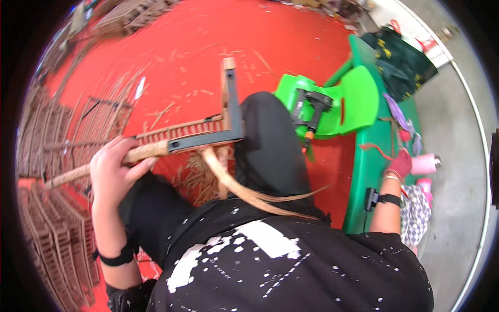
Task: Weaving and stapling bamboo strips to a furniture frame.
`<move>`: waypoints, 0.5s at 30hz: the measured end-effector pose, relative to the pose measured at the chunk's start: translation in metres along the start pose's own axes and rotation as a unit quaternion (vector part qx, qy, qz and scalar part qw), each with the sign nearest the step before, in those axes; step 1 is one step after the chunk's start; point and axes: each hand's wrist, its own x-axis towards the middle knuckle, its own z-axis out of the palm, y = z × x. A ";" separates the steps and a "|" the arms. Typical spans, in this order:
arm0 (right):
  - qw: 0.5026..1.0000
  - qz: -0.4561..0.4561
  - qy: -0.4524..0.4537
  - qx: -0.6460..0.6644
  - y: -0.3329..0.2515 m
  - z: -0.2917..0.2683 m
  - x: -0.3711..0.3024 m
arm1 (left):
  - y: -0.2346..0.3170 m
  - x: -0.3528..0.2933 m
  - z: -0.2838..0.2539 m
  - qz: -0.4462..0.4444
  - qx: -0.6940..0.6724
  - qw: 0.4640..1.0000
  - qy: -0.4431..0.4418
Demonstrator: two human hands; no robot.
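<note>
Through left grip, frame (L-shaped)

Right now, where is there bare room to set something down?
Grey floor right of the pink spool; red floor between the right thigh and green table. Crowded: left of the held frame, with stacked slatted pieces; the green chair, bearing a black tool.

Red floor; lime chair; grey floor right, possibly concrete.

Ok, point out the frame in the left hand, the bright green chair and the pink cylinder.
Frame (237, 129): head view, on its dark corner.
Bright green chair (362, 99): head view, on its backrest.
Pink cylinder (423, 164): head view, on its side.
</note>
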 end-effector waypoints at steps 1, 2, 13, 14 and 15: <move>0.994 -0.029 -0.017 -0.105 0.016 -0.011 0.016 | 0.003 -0.001 -0.003 -0.019 0.001 1.000 -0.017; 0.977 -0.060 -0.034 -0.204 0.025 -0.010 0.024 | 0.006 -0.003 -0.008 -0.039 0.005 0.999 -0.030; 0.943 -0.211 -0.255 -0.014 -0.137 0.083 -0.067 | -0.002 0.000 0.002 -0.016 0.065 0.997 0.044; 0.921 -0.228 -0.296 0.115 -0.173 0.099 -0.103 | -0.003 0.004 0.003 -0.016 0.068 0.996 0.047; 0.887 -0.218 -0.373 0.164 -0.255 0.089 -0.163 | -0.010 0.003 0.007 -0.014 0.078 0.995 0.065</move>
